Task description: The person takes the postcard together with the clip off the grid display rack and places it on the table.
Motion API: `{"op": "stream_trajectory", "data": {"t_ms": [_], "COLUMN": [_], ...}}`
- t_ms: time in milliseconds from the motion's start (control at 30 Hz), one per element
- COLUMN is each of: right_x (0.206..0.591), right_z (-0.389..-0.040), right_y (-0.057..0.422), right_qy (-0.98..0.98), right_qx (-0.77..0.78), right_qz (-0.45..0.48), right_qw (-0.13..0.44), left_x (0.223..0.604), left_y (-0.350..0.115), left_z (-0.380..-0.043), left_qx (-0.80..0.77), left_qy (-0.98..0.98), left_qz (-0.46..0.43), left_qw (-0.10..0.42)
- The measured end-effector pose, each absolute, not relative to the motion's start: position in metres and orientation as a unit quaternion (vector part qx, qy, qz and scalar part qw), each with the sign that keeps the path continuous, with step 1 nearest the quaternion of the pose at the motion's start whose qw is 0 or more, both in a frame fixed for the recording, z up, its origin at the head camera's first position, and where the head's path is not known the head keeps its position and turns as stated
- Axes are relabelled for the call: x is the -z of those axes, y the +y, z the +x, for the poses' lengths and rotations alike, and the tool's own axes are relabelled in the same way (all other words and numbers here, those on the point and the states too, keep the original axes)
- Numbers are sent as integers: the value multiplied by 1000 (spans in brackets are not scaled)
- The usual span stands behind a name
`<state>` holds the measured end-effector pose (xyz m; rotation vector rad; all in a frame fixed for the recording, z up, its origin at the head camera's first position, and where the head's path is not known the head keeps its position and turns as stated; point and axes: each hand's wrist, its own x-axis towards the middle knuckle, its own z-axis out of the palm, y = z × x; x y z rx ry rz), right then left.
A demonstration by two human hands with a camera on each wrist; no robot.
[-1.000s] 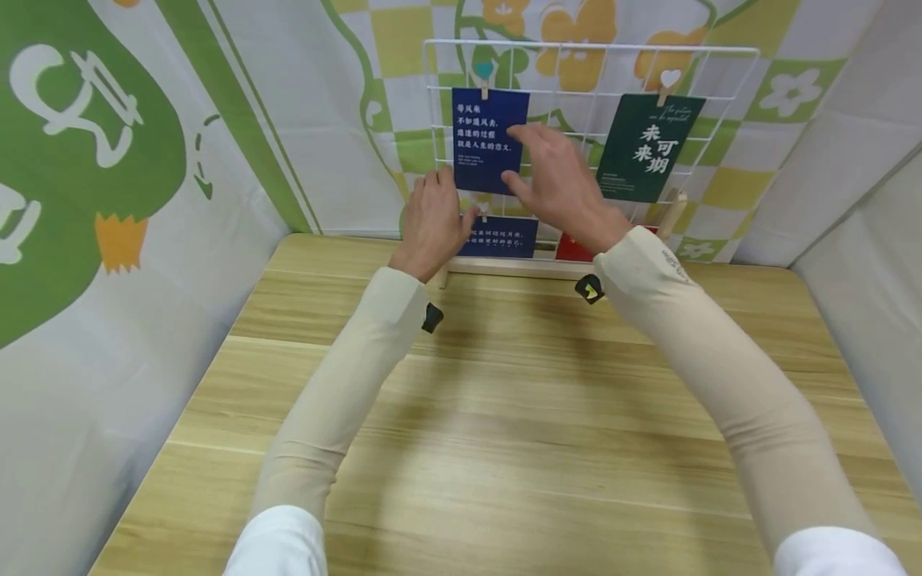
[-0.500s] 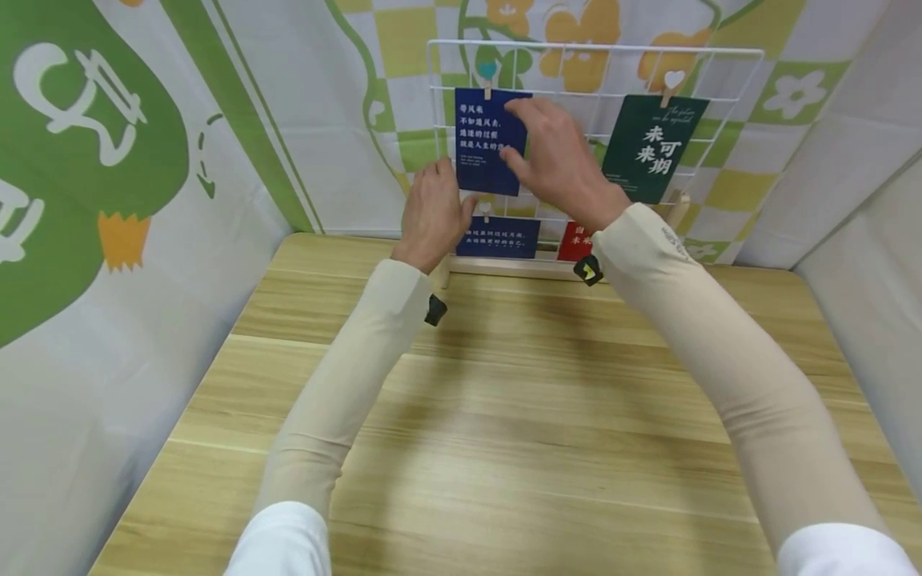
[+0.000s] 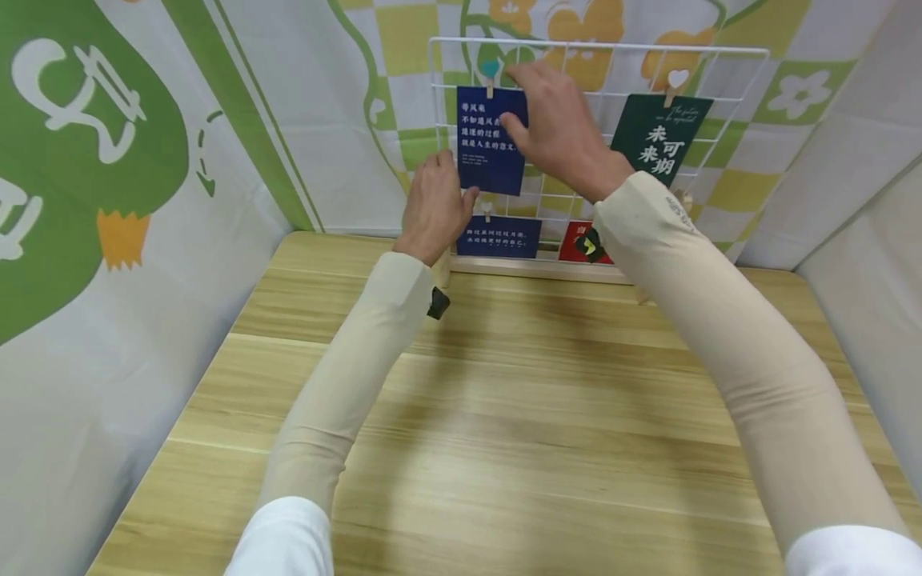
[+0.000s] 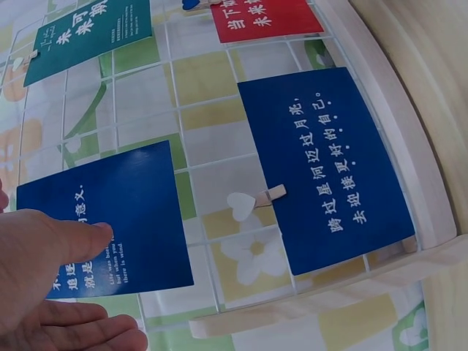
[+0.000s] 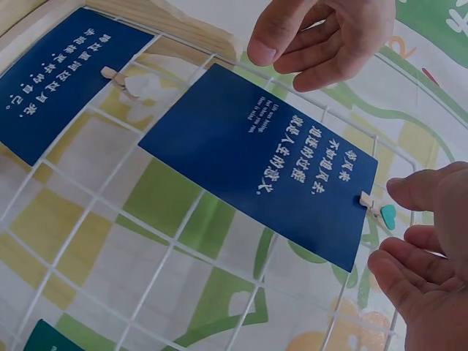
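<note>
A dark blue card (image 3: 490, 174) with white writing hangs at the upper left of a white wire grid (image 3: 598, 48), under a clothespin with a teal heart (image 3: 491, 69). My right hand (image 3: 565, 120) is at the card's upper right corner. In the right wrist view its thumb and fingers stand apart around the teal heart clothespin (image 5: 387, 216), with a gap showing. My left hand (image 3: 434, 204) is by the card's left edge, thumb and fingers apart. The left wrist view has its thumb (image 4: 88, 238) in front of the card; contact cannot be told.
Below hangs another blue card (image 3: 499, 238) with a white heart clothespin (image 4: 252, 203). A green card (image 3: 659, 132) and a red card (image 3: 575, 240) hang to the right. The grid stands in a wooden base (image 3: 533, 266) at the back of the wooden table (image 3: 504, 416).
My right hand has risen from beside the blue card's right edge to its upper corner by the teal heart clothespin. My left hand has stayed nearly in place.
</note>
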<state>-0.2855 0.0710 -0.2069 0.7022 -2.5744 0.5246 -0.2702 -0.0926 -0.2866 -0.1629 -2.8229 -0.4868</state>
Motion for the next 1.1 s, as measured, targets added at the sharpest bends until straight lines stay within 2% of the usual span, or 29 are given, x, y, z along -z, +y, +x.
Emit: {"op": "stream_trajectory", "data": {"t_ms": [600,867,1100], "right_x": [187,178,172], "right_z": [-293,-295,-297], "right_y": [55,46,38], "right_qy": [-928,-940,-953], "right_qx": [-159,-125,-98], "right_qz": [259,253,247], "right_qw": [217,193,148], "left_x": [273,269,267], "left_y": [-91,-90,-89], "left_z": [-278,-282,-285], "left_qx": [187,192,190], "left_qy": [-970,-969,-970], "left_qz": [-49,-42,-36], "left_qw": [144,147,146]}}
